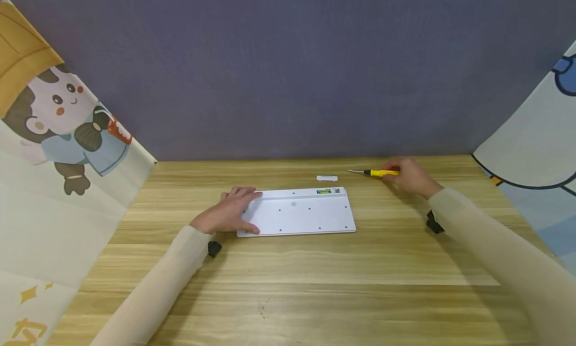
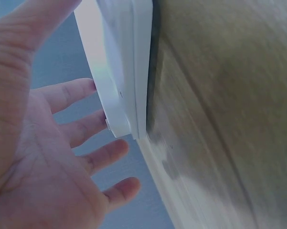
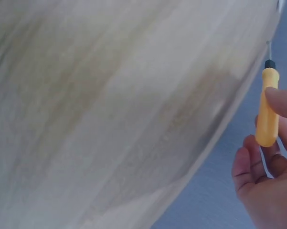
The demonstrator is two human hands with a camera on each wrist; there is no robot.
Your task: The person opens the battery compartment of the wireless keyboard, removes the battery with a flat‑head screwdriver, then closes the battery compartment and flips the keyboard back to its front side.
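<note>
A white keyboard (image 1: 299, 216) lies underside up on the table, small dark dots spread over its back. Near its far right corner a green and yellow battery (image 1: 323, 191) shows in a slot. My left hand (image 1: 229, 210) rests on the keyboard's left end, thumb by the near edge and fingers by the far edge. In the left wrist view its fingers (image 2: 79, 95) are loosely spread, two of them at the white edge. To the right, my right hand (image 1: 407, 176) pinches a screwdriver (image 3: 266, 114) by its yellow handle, the thin metal shaft pointing left.
A small white cover (image 1: 327, 178) lies just behind the keyboard. The wooden table (image 1: 288, 291) ends at a dark blue-grey wall (image 1: 297, 76). Printed cartoon curtains (image 1: 67, 116) hang on both sides.
</note>
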